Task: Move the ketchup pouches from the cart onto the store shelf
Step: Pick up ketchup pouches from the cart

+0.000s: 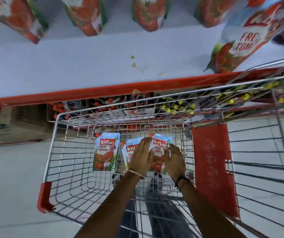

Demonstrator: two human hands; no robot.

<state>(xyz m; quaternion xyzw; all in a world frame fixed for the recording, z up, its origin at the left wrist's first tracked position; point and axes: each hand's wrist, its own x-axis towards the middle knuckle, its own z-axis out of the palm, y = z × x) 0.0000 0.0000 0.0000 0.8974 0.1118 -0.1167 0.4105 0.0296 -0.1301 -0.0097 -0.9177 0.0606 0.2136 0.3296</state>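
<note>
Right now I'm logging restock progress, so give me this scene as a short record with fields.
pouches in cart: three, upright at the far end of the cart
left pouch: untouched
middle pouch: partly behind left hand
right pouch: between both hands; right hand at its edge
shelf: pouches along the back, front mostly bare, small stains

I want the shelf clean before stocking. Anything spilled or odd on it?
Yes. The white shelf has small yellowish-brown smears near its middle, trailing toward the front, like a dried spill. A chip or bit of debris also sits on the red front edge just below them.
</note>
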